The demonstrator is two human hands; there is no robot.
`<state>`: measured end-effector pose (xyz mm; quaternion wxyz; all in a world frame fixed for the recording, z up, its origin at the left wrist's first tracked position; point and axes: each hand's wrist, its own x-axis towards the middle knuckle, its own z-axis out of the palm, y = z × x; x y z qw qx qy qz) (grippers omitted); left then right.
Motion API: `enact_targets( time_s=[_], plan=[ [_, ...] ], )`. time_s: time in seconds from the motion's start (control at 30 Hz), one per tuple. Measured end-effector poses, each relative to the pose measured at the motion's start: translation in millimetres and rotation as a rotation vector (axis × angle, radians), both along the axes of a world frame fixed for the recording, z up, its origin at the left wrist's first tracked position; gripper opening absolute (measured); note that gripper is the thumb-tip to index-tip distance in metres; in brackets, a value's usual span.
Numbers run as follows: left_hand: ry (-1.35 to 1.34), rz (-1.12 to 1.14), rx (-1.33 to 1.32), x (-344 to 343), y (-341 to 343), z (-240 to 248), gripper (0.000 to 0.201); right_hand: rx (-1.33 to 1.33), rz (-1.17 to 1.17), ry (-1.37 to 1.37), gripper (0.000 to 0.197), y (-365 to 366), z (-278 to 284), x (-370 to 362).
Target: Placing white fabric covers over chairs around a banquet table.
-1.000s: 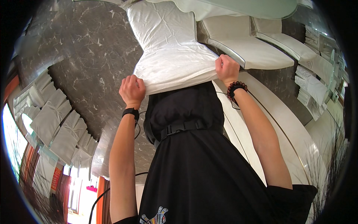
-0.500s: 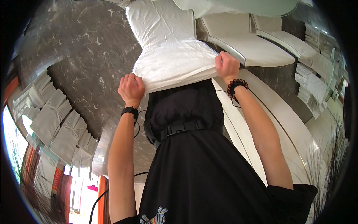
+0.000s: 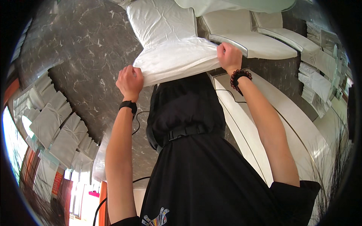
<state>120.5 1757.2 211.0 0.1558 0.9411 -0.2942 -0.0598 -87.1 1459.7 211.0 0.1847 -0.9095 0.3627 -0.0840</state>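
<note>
Wearing: black T-shirt (image 3: 203, 180) with a small coloured print, black buckled waist belt (image 3: 184, 132); dark wristband (image 3: 128, 105) at the left wrist, beaded bracelet (image 3: 236, 80) at the right.
Left hand (image 3: 130, 81): curls into a fist on the near left corner of the white chair cover (image 3: 177, 60); fingertips out of sight.
Right hand (image 3: 229, 57): clutches the near right corner in a similar fist, slightly farther forward. Impossible to tell whether either grip takes in only cloth or also the seat edge beneath.
White chair cover: lies ahead of the waist, between both fists, spread over seat and backrest; near hem drawn fairly taut and slanting, wrinkles across the backrest part.
Handling: by judgement light, soft and pliable, a little slick by its sheen, hardly fragile; likely to crease or slip from a loose pinch. Best held at the two near corners, hem bunched into the palm.
Enclosure: only the cover itself, apparently wrapping a chair, frame hidden.
Neighbouring chair (image 3: 256, 43): pale, low, just beyond the right fist.
Glass-topped table (image 3: 241, 4): pale green, at the top edge.
Farther off: white seating (image 3: 62, 126) in a row at left, dark marbled floor (image 3: 90, 67) between, orange curtain (image 3: 103, 207) at lower left.
</note>
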Motion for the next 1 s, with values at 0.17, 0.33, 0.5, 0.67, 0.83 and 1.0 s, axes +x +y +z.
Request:
enact_targets(
  time_s=[0.17,0.33,0.5,0.67,0.83,1.0],
  plan=[
    [-0.02,0.046,-0.012,4,-7,6,0.021,0.037,-0.132,0.024,0.032,-4,4,6],
    [0.178,0.379,-0.042,9,-14,3,0.022,0.039,-0.247,-0.014,0.032,-9,-3,9],
    [0.424,0.412,-0.149,23,18,-19,0.027,0.386,-0.315,0.091,0.038,-12,-8,11],
    [1.103,0.606,-0.356,34,29,-24,0.036,0.889,-0.245,0.08,0.029,-40,-26,-5],
    [1.5,0.653,-0.413,38,22,-12,0.043,1.426,-0.479,0.066,0.052,-49,-18,-10],
    [1.53,0.574,0.155,60,4,-31,0.043,1.439,-0.353,0.382,0.079,-65,-40,-7]
  ],
)
